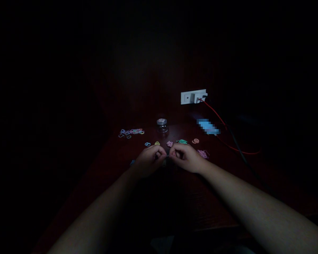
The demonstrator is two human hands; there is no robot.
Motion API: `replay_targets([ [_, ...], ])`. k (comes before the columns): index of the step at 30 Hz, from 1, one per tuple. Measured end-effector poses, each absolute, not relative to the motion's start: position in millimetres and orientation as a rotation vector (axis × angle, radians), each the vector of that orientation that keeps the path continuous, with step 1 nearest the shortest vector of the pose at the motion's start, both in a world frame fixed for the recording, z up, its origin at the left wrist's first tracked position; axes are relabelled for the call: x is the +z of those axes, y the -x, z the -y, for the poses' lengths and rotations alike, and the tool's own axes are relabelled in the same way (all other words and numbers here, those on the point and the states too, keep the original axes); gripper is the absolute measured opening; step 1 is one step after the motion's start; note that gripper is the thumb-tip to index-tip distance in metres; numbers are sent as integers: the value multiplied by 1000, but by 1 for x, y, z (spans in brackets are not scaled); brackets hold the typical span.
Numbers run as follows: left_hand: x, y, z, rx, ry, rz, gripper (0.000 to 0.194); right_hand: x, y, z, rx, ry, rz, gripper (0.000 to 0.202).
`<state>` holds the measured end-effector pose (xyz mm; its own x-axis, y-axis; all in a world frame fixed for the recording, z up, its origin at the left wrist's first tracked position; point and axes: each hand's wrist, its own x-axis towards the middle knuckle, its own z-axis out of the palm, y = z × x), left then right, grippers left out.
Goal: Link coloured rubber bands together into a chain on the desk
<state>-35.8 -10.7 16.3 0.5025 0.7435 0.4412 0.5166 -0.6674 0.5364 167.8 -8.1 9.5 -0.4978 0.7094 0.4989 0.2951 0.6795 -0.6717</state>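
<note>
My left hand (151, 160) and my right hand (187, 157) meet above the dark red table, each with thumb and forefinger pinched. A thin pale strand, which looks like a small elastic band (168, 155), spans the short gap between the fingertips. Just beyond my hands lie little groups of elastic bands: blue (147, 144), yellow (157, 143), pink (170, 144), green (182, 141) and orange (195, 140). More pink bands (202, 153) sit right of my right hand. Some dark blue bands (133, 162) show beside my left hand, partly covered.
A mixed heap of coloured bands (131, 132) lies at the back left. Behind the groups stands a clear lidded jar (162, 126). A blurred bright phone-like object (208, 126) lies at right, with a red cable (214, 112) running to a wall socket (186, 97). The surroundings are very dark.
</note>
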Motion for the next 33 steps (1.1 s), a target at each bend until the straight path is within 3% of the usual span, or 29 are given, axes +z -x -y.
replay_targets([
  [33, 20, 38, 12, 892, -2456, -1008, 18, 13, -168, 9, 599, 713, 2165, 13],
])
